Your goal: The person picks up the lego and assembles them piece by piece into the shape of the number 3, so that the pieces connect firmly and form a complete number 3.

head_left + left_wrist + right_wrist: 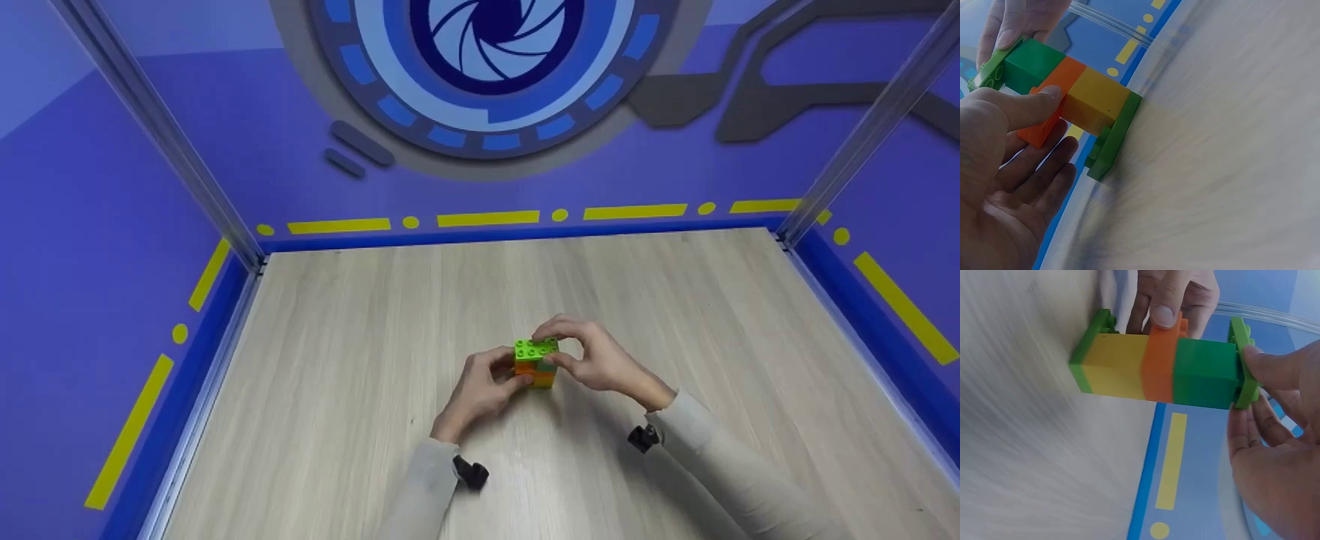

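Note:
A small brick tower [535, 364] stands on the wooden table [360, 337]. From the bottom it is a green base plate [1088, 344], a yellow brick [1114, 365], an orange brick [1158, 374], a dark green brick [1204, 374] and a light green top plate [1245, 368]. My left hand [484, 386] grips the orange brick [1057, 93] between thumb [1030, 106] and fingers. From the right, my right hand [589, 360] pinches the light green top plate [989, 68], with its fingers curled over the tower's top.
Blue walls with yellow dashes enclose the table on three sides, and metal posts [161, 135] stand at the back corners. Black wrist mounts [471, 472] sit on both light sleeves. Bare tabletop surrounds the tower.

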`<state>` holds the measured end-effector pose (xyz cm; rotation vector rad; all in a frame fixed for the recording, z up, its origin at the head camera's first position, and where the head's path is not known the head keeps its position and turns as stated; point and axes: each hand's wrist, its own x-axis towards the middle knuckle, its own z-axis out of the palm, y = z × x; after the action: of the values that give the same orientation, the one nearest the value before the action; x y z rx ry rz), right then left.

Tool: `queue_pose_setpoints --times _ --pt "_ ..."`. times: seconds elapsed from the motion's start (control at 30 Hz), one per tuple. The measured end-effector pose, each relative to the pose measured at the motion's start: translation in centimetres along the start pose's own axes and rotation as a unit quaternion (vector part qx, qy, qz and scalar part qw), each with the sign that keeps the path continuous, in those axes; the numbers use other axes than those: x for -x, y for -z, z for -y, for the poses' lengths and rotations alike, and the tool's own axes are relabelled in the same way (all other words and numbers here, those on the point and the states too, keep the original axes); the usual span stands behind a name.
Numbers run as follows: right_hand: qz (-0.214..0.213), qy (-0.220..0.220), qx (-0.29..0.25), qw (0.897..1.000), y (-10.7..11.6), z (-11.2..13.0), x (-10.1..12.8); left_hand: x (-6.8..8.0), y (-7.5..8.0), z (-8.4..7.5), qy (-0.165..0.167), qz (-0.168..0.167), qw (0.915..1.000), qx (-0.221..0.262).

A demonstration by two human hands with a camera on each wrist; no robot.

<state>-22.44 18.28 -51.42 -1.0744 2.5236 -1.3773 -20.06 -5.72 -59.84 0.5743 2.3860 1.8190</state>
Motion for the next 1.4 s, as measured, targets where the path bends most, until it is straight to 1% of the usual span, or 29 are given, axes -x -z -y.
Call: queue_pose_setpoints --times 0.13,0.2,0.37,0.47,0.6,0.7,1.0,1.13,1.4 --pt "-0.020 0.007 -0.020 1.000 -0.3 -0.6 0.2 0.0 0.1 -0.1 -0.001 0.000 0.9999 -0.014" --pt "-0.034 0.019 -0.028 0.999 -0.6 -0.9 0.3 0.0 0.2 -0.1 -0.002 -0.001 0.9999 -0.014" --pt "-0.066 0.074 -0.057 0.993 -1.1 -1.3 0.4 -0.1 0.1 0.0 -0.004 0.003 1.0000 -0.001" --pt "-0.074 0.102 -0.070 0.990 -1.3 -1.5 0.4 0.0 0.1 -0.1 -0.005 0.002 1.0000 0.001" --pt "-0.077 0.114 -0.083 0.987 -1.4 -1.5 0.4 0.0 0.2 0.0 -0.007 0.000 1.0000 -0.003" --pt "-0.078 0.108 -0.089 0.987 -1.4 -1.7 0.6 -0.1 0.2 0.1 -0.006 -0.001 0.9999 -0.009" --pt "-0.086 0.096 -0.076 0.989 -1.5 -1.9 0.7 -0.1 0.2 0.0 -0.005 -0.001 0.9998 -0.018" --pt "-0.085 0.087 -0.086 0.989 -1.5 -1.9 0.7 -0.1 0.2 -0.1 -0.007 -0.003 0.9997 -0.025" --pt "-0.090 0.062 -0.105 0.988 -1.5 -1.9 0.9 0.0 0.2 -0.1 -0.005 0.000 0.9998 -0.017"
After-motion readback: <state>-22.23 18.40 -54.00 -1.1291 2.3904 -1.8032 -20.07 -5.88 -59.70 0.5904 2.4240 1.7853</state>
